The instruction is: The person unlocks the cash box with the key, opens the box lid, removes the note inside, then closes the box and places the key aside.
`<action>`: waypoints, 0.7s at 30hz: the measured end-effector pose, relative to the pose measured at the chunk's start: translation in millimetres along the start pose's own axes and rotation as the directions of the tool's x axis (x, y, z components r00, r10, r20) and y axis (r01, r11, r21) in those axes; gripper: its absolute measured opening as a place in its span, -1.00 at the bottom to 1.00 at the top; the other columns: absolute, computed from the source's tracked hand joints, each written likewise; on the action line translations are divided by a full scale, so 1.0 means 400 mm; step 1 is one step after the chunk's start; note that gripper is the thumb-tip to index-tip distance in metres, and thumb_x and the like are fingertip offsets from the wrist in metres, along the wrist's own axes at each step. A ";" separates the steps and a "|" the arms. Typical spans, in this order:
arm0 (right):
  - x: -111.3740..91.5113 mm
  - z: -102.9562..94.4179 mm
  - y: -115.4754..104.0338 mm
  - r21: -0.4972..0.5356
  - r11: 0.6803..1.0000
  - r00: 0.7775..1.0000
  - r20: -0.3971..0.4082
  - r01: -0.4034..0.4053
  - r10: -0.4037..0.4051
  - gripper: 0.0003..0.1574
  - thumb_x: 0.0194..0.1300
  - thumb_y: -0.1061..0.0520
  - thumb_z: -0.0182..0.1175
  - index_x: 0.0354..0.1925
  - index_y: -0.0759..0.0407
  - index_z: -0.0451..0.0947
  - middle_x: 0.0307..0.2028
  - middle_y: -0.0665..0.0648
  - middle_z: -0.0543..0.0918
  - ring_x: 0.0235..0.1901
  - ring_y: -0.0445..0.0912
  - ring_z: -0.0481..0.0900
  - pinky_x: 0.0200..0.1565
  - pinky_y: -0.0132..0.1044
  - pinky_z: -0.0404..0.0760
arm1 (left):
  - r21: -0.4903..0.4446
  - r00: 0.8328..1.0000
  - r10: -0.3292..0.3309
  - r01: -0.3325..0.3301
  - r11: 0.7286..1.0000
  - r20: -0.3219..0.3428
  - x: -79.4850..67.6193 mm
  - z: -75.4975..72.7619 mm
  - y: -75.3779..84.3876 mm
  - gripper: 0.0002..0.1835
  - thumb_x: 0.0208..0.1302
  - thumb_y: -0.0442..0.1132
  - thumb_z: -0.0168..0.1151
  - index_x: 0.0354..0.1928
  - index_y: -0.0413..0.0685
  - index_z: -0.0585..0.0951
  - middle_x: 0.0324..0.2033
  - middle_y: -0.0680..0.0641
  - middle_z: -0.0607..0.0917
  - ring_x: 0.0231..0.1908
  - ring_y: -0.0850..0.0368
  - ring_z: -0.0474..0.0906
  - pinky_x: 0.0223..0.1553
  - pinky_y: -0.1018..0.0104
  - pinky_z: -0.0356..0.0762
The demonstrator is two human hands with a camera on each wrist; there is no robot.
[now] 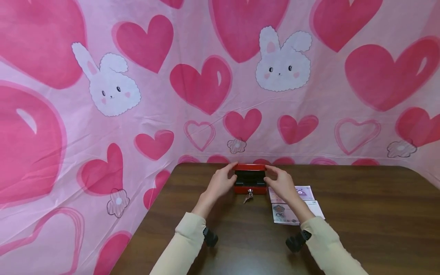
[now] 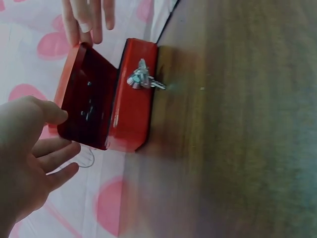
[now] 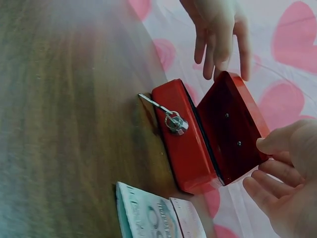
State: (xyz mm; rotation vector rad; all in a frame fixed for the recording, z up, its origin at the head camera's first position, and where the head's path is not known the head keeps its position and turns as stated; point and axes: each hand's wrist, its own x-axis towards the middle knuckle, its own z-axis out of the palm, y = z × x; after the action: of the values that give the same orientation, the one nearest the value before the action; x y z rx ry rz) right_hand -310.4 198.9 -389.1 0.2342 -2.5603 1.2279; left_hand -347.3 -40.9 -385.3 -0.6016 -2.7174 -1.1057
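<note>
A small red cash box (image 1: 242, 190) stands near the table's far edge with its lid (image 3: 230, 129) raised. My left hand (image 1: 219, 181) grips the left side of that lid, its thumb on the inner face, as the left wrist view shows. At the lid's right side, my right hand (image 1: 282, 185) holds the edge between thumb and fingers. Keys (image 2: 143, 79) on a ring hang from the lock on the front wall. A black interior (image 1: 250, 178) shows in the head view.
Beside the box on the right lie pinkish banknotes (image 1: 304, 191) and a greenish-grey bundle of notes (image 1: 284, 215), partly under my right forearm. The brown wooden table (image 1: 364, 214) ends at a pink heart-patterned cloth (image 1: 330, 95) behind and to the left.
</note>
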 end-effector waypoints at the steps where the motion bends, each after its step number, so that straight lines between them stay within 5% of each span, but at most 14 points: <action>1: -0.003 0.001 0.000 -0.002 1.000 1.000 -0.008 0.003 -0.003 -0.36 0.30 0.17 0.23 0.32 0.28 0.43 0.17 0.37 0.61 0.21 0.23 0.54 0.26 0.17 0.43 | 0.008 1.000 -0.001 0.001 1.000 -0.001 -0.003 0.002 0.001 -0.44 0.39 -0.22 0.18 0.42 0.14 0.41 0.24 -0.14 0.61 0.05 0.00 0.63 0.18 0.03 0.57; 12: -0.027 0.020 0.005 0.027 1.000 0.999 -0.033 0.014 -0.013 -0.34 0.27 0.22 0.27 0.32 0.32 0.42 0.12 0.37 0.64 0.08 0.21 0.65 0.20 0.12 0.52 | 0.074 1.000 0.005 -0.003 0.997 -0.024 -0.031 0.016 0.004 -0.45 0.36 -0.21 0.20 0.39 0.12 0.45 0.17 -0.11 0.66 0.00 0.05 0.65 0.12 0.01 0.59; 21: -0.048 0.027 0.003 0.031 0.999 1.000 0.000 -0.019 0.019 -0.36 0.28 0.19 0.28 0.30 0.28 0.45 0.10 0.36 0.66 0.08 0.21 0.65 0.18 0.12 0.53 | 0.076 1.000 -0.004 0.006 0.997 -0.031 -0.051 0.032 -0.003 -0.47 0.34 -0.20 0.21 0.36 0.10 0.48 -0.09 -0.10 0.74 -0.21 0.06 0.58 -0.02 0.07 0.60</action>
State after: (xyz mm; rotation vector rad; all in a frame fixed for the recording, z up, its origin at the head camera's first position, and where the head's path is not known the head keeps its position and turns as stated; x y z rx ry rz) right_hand -294.5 191.5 -402.9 0.2174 -2.5506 1.2752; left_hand -329.1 -38.9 -401.0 -0.5621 -2.7222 -0.9990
